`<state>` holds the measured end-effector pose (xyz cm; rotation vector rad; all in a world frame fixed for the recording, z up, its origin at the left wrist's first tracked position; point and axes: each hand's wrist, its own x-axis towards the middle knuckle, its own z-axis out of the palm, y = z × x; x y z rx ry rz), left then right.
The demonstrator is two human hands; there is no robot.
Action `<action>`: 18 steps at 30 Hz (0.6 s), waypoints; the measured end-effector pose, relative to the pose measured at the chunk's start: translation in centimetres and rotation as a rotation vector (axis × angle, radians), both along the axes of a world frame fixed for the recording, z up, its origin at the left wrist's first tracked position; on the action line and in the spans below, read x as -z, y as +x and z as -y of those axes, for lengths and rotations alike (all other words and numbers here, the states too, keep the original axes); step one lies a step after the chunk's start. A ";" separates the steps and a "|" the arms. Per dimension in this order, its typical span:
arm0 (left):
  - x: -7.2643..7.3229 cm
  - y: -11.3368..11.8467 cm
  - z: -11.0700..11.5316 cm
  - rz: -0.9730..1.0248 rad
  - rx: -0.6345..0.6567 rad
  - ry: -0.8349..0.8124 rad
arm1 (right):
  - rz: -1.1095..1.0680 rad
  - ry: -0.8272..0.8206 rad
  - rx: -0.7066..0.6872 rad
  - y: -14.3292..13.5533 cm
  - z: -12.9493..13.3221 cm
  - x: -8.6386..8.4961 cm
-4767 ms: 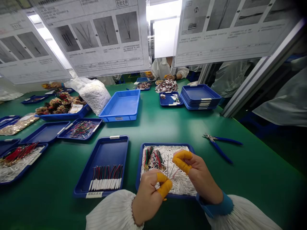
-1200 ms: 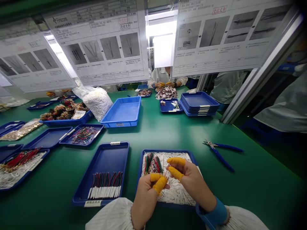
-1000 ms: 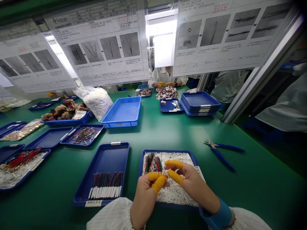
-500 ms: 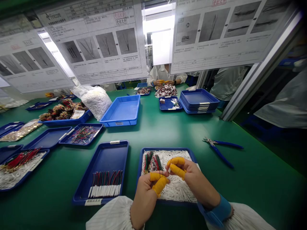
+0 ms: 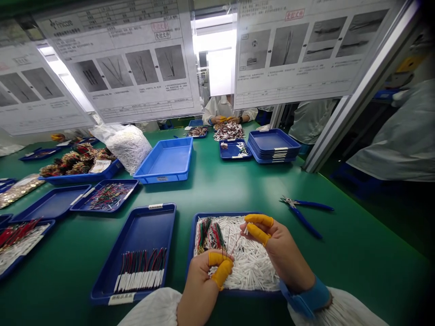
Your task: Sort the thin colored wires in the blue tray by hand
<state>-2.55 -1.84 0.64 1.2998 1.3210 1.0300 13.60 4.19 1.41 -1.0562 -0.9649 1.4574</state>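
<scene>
My left hand point(image 5: 203, 280), with yellow finger cots on thumb and forefinger, pinches thin dark and red wires point(image 5: 234, 245) that stick up from its fingertips. My right hand point(image 5: 284, 251), also in yellow finger cots, is closed just above and to the right of the wire ends. Something small and whitish shows at its fingertips, too small to name. Both hands are over a blue tray point(image 5: 190, 244) filled with short white tubes point(image 5: 253, 267). Bundles of red, green and black wires point(image 5: 211, 234) lie at that tray's back left.
Left of my hands, a blue tray point(image 5: 136, 226) holds a row of wires with white sleeves point(image 5: 139, 280). Blue-handled cutting pliers point(image 5: 306, 217) lie open at right. Farther back are a light-blue bin point(image 5: 165, 158), stacked trays point(image 5: 274, 145) and a co-worker point(image 5: 222, 108). Instruction sheets point(image 5: 129, 63) hang above.
My hands have moved apart, the right one slightly up and right, the left one down and left. The wires now stand visible between them. The whole view has shifted slightly.
</scene>
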 end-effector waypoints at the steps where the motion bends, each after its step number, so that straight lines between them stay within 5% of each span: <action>1: -0.1 0.1 0.0 -0.027 0.017 0.010 | -0.002 0.007 0.005 0.1 0.0 0.0; 8: -0.4 0.3 0.2 -0.257 0.089 0.074 | 0.012 0.029 0.001 0.3 0.1 0.0; 18: -0.3 0.4 0.2 -0.229 0.127 0.110 | -0.022 0.089 0.037 -0.1 0.1 0.5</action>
